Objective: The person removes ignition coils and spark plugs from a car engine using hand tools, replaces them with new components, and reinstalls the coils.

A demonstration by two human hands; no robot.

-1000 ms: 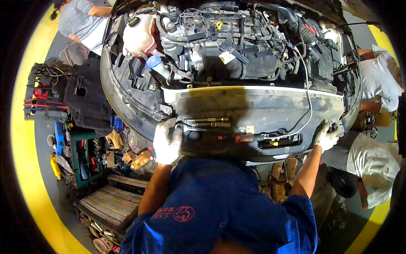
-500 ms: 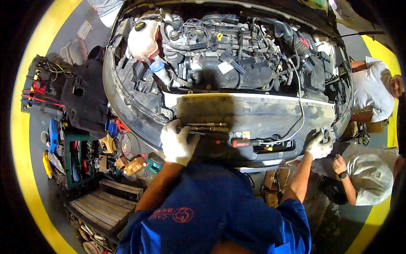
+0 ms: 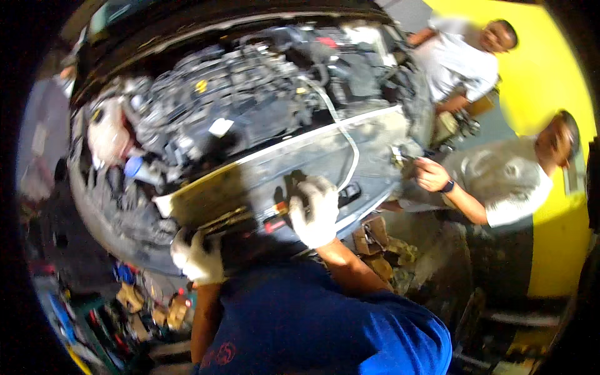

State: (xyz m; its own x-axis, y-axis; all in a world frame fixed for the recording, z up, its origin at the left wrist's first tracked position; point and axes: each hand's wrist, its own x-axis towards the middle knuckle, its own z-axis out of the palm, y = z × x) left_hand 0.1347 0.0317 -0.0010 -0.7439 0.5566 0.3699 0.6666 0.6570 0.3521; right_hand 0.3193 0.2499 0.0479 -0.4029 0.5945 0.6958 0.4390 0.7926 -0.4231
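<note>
Through the head camera I have the left hand [image 3: 199, 259], in a white glove, at the near left part of a car's dusty front cover panel [image 3: 312, 155]. Its fingers are bent, but motion blur and shadow mean I cannot tell whether they grip anything. Just beyond them, slim brass-coloured tool rods [image 3: 226, 220] lie on the shaded panel.

The right hand [image 3: 319, 214], gloved too, is over the panel, fingers curved and thumb parted from them; I cannot tell whether something sits between them or whether they touch the surface. Just left of it, I make out a red tool handle [image 3: 274, 225] (smeared, so its kind escapes me). Beyond the right hand, a pale hose [image 3: 351, 147] loops down from the engine [image 3: 234, 94].

In the bay I see a coolant reservoir [image 3: 107, 131], a blue cap [image 3: 134, 167] and a white tag [image 3: 220, 127]. At right, a co-worker's hand [image 3: 431, 175], with a dark watch [image 3: 448, 186] at the wrist, is raised near the car.
</note>
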